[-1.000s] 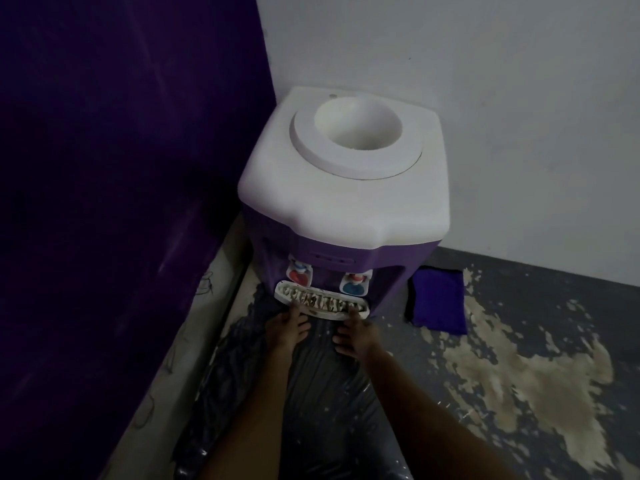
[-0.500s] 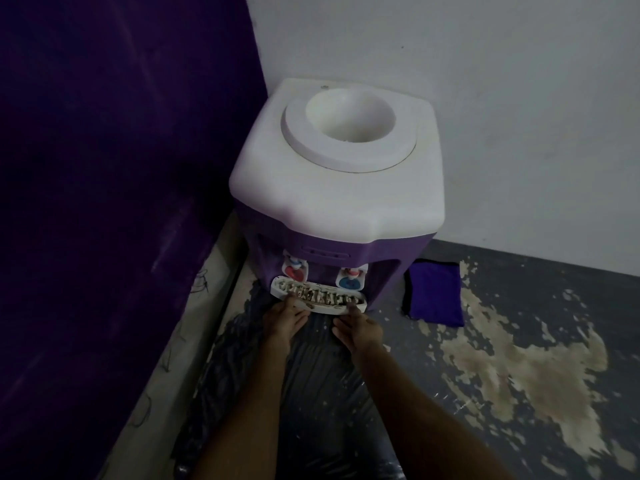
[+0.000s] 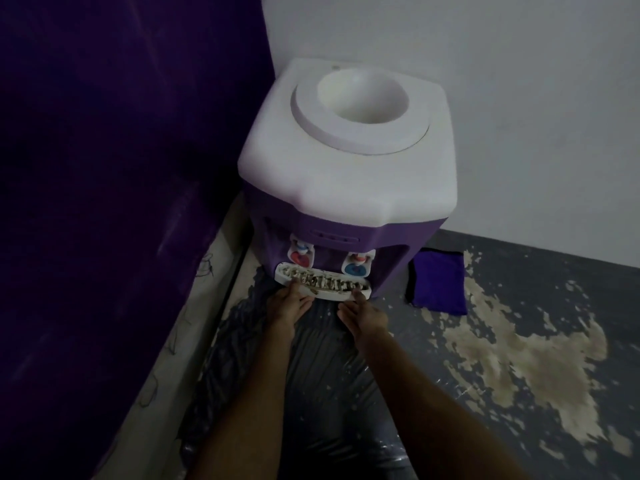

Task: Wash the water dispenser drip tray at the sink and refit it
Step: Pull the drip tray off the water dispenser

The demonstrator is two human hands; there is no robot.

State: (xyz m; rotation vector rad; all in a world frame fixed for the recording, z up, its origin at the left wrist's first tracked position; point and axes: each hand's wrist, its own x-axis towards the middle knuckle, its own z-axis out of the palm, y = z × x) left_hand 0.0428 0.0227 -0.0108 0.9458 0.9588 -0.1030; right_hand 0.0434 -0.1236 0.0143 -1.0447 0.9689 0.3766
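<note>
Under the taps, grime-filled drip tray

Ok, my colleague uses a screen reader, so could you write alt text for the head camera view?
Both hands grip the front edge of a grimy white drip tray, the left hand near its left end and the right hand near its right, below the red tap and blue tap of a purple-and-white water dispenser. A purple cloth lies on the worn floor to the right.

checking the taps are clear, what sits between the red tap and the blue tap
Only the dispenser's bare purple front panel, head view: nothing stands between the red tap and the blue tap.
</note>
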